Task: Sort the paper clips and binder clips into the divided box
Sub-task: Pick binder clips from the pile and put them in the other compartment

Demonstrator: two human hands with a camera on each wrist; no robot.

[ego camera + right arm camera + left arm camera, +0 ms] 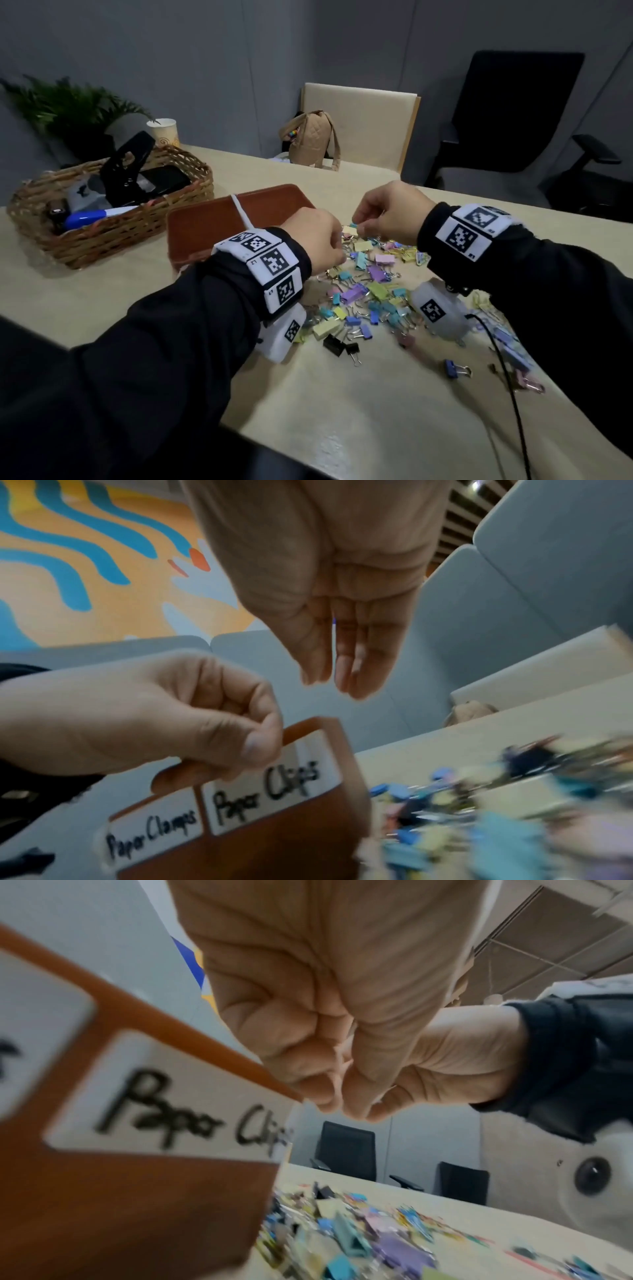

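A brown divided box [274, 187] with a white divider stands left of a pile of coloured binder clips [370, 291] on the table. Its front labels read "Paper Clamps" [150, 829] and "Paper Clips" [192, 1123]. My left hand [337, 246] hovers at the box's right end, over the pile's near-left edge. Its fingers are curled into a fist with the thumb against them [346, 1110], and nothing shows in it. My right hand [358, 224] hangs over the far edge of the pile. Its fingers point down, nearly straight, with a small empty gap to the thumb [329, 680].
A wicker basket [102, 236] with a black hole punch and a marker sits left of the box. A paper cup [164, 132] and a plant [68, 106] stand behind it. Stray clips [455, 368] and a black cable [507, 377] lie at the right. Chairs stand beyond the table.
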